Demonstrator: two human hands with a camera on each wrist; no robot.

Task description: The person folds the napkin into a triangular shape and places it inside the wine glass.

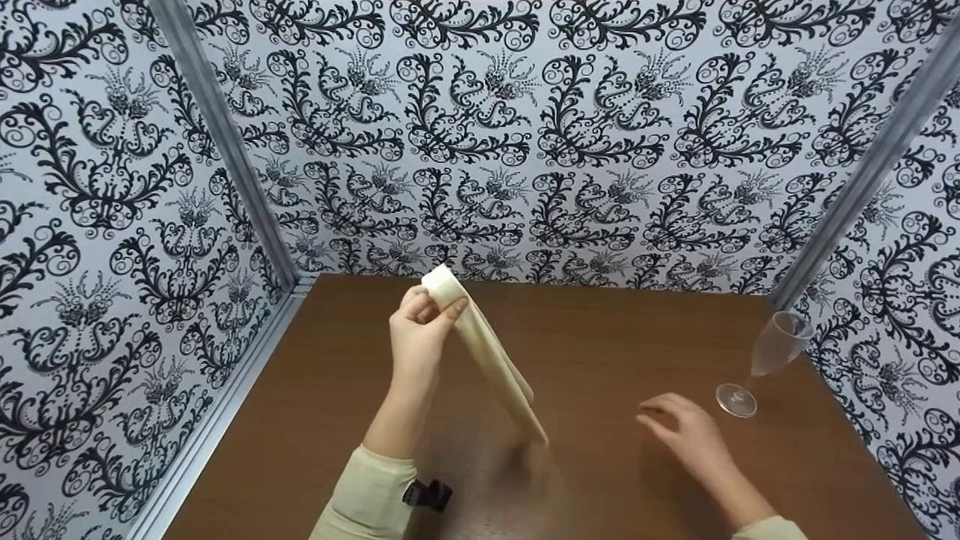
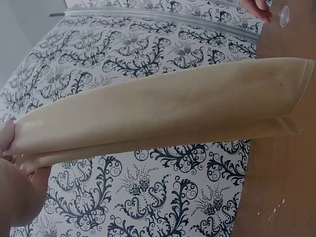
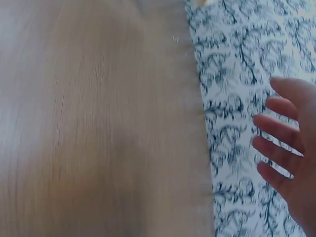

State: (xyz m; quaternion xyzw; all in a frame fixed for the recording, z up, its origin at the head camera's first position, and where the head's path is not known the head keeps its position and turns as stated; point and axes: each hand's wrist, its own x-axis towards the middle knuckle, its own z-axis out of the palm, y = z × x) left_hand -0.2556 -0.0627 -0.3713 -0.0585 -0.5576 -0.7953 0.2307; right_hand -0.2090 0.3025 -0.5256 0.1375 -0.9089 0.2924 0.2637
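Observation:
My left hand pinches one end of a cream folded cloth, possibly a napkin, between thumb and fingers. The cloth hangs as a long narrow strip, slanting down to the right over the table. In the left wrist view the folded layers of the cloth run across the picture, with the gripped end at the left edge. Holding nothing, my right hand is above the table's right half, fingers loosely bent and spread apart in the right wrist view. Beyond it, a clear champagne flute stands on the table, apart from the hand.
The brown wooden table reaches back to a wall with black scroll patterns on white. Similar panels with grey metal posts border the left and right sides. A dark strap piece sits at my left sleeve.

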